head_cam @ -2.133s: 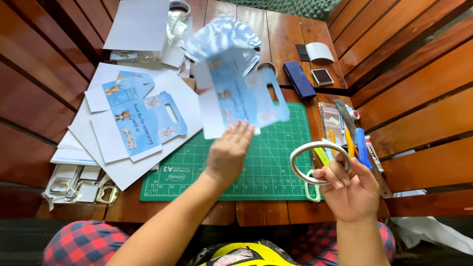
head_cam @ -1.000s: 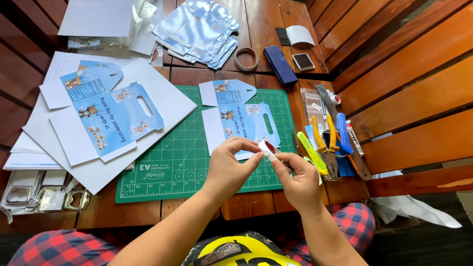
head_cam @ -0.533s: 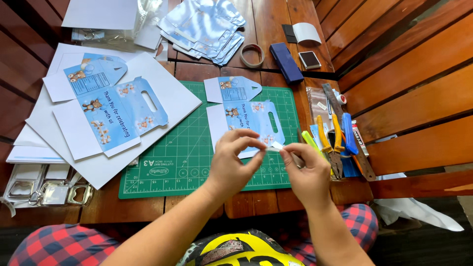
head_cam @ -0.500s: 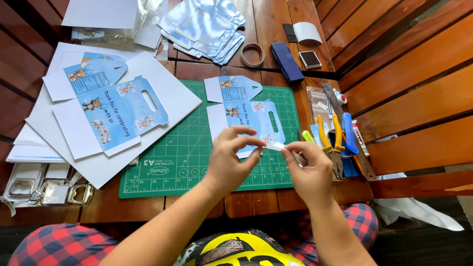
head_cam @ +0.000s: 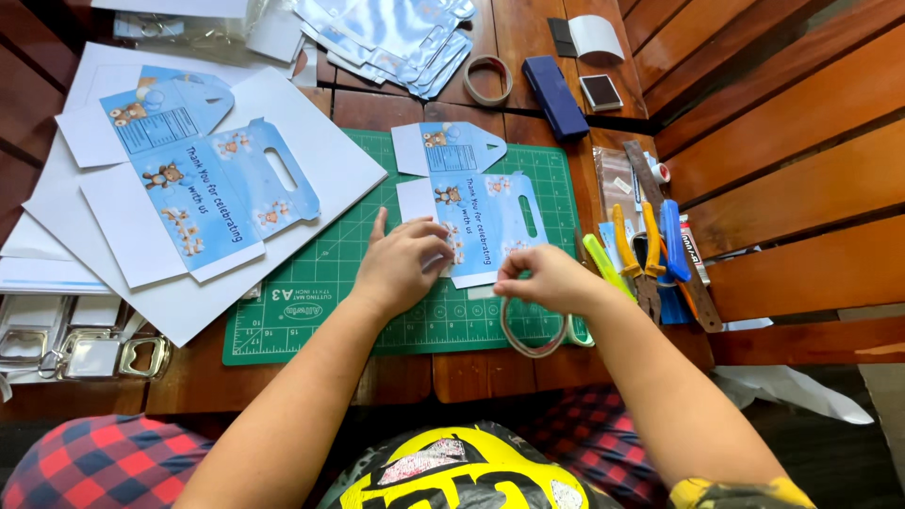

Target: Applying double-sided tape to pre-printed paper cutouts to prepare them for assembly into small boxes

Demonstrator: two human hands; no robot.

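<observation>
A small flat paper box cutout (head_cam: 481, 221), light blue with teddy-bear prints and white flaps, lies on the green cutting mat (head_cam: 311, 306). My left hand (head_cam: 403, 264) presses down on the cutout's lower left part with curled fingers. My right hand (head_cam: 545, 278) pinches at the cutout's lower edge. A thin tape roll (head_cam: 534, 341) hangs from that hand over the mat's front edge.
A larger printed box template (head_cam: 203, 193) lies on white sheets at left. Silver foil pouches (head_cam: 386, 28), another tape ring (head_cam: 487, 80) and a dark blue case (head_cam: 554, 94) sit at the back. Yellow-handled pliers (head_cam: 637, 254) and a blue cutter (head_cam: 672, 240) lie at right, and metal frames (head_cam: 94, 356) lie at front left.
Both hands, which held a tape strip pinched between them above the mat, have come down onto the small cutout. The tape roll now dangles below my right hand.
</observation>
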